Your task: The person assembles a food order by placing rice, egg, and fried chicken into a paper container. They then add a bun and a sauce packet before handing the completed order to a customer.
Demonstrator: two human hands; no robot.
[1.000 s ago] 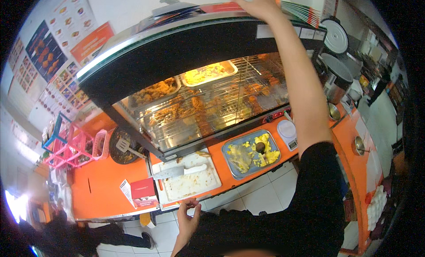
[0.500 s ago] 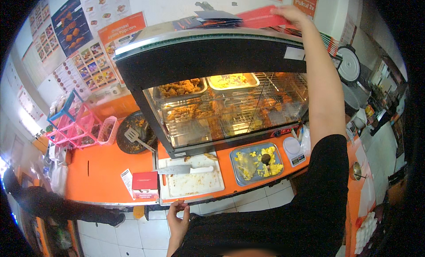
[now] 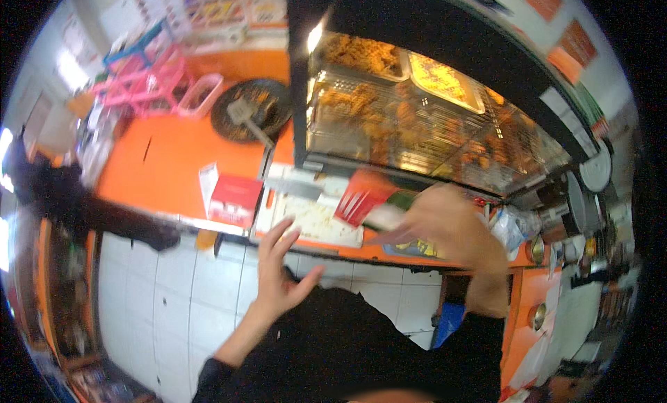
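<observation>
My right hand [image 3: 451, 226] is closed on a flat red piece of cardboard [image 3: 365, 198] with white stripes, like a folded carton; motion blurs it. The cardboard hangs over the right side of a white cutting board [image 3: 306, 226]. Fingers spread and holding nothing, my left hand [image 3: 276, 278] is at the board's front edge. A knife [image 3: 292, 187] with a broad blade lies across the board, its handle partly hidden behind the cardboard. To the left stands a small red box [image 3: 236, 198]. My right hand mostly covers a metal tray [image 3: 417, 249] with yellow food.
A glass-fronted warming cabinet [image 3: 301, 111] with fried food fills the back of the orange counter [image 3: 153, 167]. At the left are a dark pan [image 3: 226, 118] with a spatula [image 3: 243, 114] and pink baskets [image 3: 198, 97]. Another person's dark-clothed limb [image 3: 132, 219] reaches along the left.
My right hand has come down from the cabinet top with the red cardboard. My left hand has risen toward the board and spread its fingers. The view has swung and tilted.
</observation>
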